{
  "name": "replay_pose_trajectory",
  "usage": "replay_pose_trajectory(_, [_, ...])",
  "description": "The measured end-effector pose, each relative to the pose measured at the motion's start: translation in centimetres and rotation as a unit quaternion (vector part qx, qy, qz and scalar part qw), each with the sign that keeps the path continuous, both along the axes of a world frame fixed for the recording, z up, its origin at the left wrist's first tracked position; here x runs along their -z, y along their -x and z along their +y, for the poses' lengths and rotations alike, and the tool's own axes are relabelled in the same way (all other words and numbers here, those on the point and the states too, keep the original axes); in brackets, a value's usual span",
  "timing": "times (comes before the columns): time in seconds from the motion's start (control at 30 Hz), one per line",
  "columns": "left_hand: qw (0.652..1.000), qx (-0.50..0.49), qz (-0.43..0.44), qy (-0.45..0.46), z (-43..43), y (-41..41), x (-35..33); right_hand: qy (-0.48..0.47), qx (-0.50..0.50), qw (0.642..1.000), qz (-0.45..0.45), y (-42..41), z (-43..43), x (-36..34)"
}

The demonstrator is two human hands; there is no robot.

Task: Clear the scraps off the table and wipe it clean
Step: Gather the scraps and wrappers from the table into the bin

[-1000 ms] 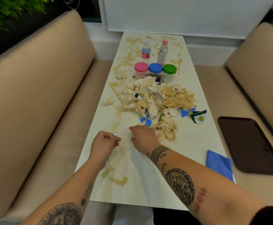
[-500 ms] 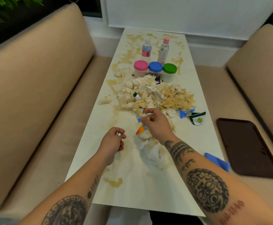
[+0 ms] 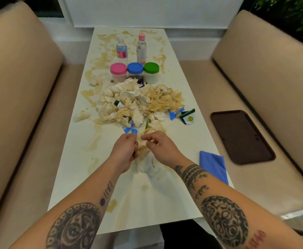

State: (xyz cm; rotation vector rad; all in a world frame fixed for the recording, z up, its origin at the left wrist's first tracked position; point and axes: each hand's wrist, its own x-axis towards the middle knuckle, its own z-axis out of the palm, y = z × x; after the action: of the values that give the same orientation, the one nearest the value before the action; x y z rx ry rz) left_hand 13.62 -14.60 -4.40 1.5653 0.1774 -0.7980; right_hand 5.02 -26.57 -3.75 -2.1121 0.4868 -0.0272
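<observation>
Scraps (image 3: 138,106) of soiled tissue heap at table (image 3: 183,159) centre, twelve o'clock from left hand (image 3: 124,149) and right hand (image 3: 160,146), whose curled fingers pinch one wad (image 3: 143,148) between them, seemingly gathering it for removal

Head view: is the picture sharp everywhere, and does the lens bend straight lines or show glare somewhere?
Head view: the centre is fairly sharp, the jar lids read clearly; both hands, left hand and right hand, look slightly soft over the crumpled tissue; the wide lens bows the sofa backs and splays the table edges; lighting is even, with no strong glare or hard shadows.
</observation>
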Motion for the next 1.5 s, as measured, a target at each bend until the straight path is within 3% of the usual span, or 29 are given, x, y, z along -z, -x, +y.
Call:
replay_pose_trajectory(0.13, [0.991, 0.0, -0.098, -0.091, 1.7, -0.4, 1.7, 0.086, -0.004, 0.995, 0.059, 1.4, 0.2, 1.4])
replay_pose_trajectory(0.27, [0.963, 0.034, -0.195, -0.183, 3.7, 0.1, 3.0, 0.246, -0.069, 0.955, 0.147, 2.3, 2.3, 3.9])
replay_pose_trajectory(0.37, [0.934, 0.097, -0.244, -0.242, 4.5, 0.6, 3.6, 0.329, -0.064, 0.935, 0.118, 2.8, 2.8, 4.9])
replay_pose_trajectory(0.43, [0.921, 0.137, -0.25, -0.265, 4.8, 0.9, 3.8, 0.333, -0.052, 0.936, 0.104, 3.0, 2.6, 5.0])
replay_pose_trajectory(0.53, [0.9, 0.188, -0.26, -0.296, 4.7, 1.1, 4.1, 0.215, -0.006, 0.974, 0.075, 3.3, 1.9, 4.2])
replay_pose_trajectory(0.63, [0.873, 0.219, -0.295, -0.32, 4.2, 1.4, 4.3, -0.01, 0.126, 0.991, -0.045, 3.7, 1.1, 2.1])
replay_pose_trajectory(0.7, [0.853, 0.238, -0.321, -0.334, 3.8, 1.7, 4.4, -0.174, 0.219, 0.954, -0.107, 4.0, 0.3, 0.4])
replay_pose_trajectory(0.8, [0.833, 0.255, -0.338, -0.356, 3.3, 2.0, 4.4, -0.294, 0.298, 0.899, -0.128, 3.9, -1.5, -1.2])
replay_pose_trajectory(0.9, [0.851, 0.232, -0.324, -0.342, 3.0, 2.2, 4.4, -0.4, 0.343, 0.839, -0.135, 3.9, -2.6, -1.7])
replay_pose_trajectory(1.1, [0.893, 0.174, -0.293, -0.293, 2.9, 2.7, 4.0, -0.41, 0.389, 0.811, -0.154, 4.6, -3.4, -1.3])
replay_pose_trajectory(1.27, [0.929, 0.159, -0.275, -0.192, 2.4, 4.1, 2.9, -0.335, 0.422, 0.828, -0.154, 5.3, -3.6, -0.7])
replay_pose_trajectory(1.33, [0.957, 0.172, -0.2, -0.121, 1.2, 5.2, 2.1, -0.332, 0.416, 0.832, -0.157, 5.5, -3.4, -0.5])
replay_pose_trajectory(1.4, [0.983, 0.165, -0.062, -0.056, -0.3, 6.1, 1.1, -0.338, 0.395, 0.839, -0.157, 5.4, -2.9, -0.4])
replay_pose_trajectory(1.47, [0.99, 0.121, 0.069, 0.017, -1.8, 6.8, 0.1, -0.414, 0.368, 0.819, -0.149, 5.1, -1.8, -0.2])
replay_pose_trajectory(1.5, [0.988, 0.098, 0.109, 0.053, -2.4, 6.9, -0.2, -0.423, 0.343, 0.827, -0.137, 5.0, -1.2, -0.2])
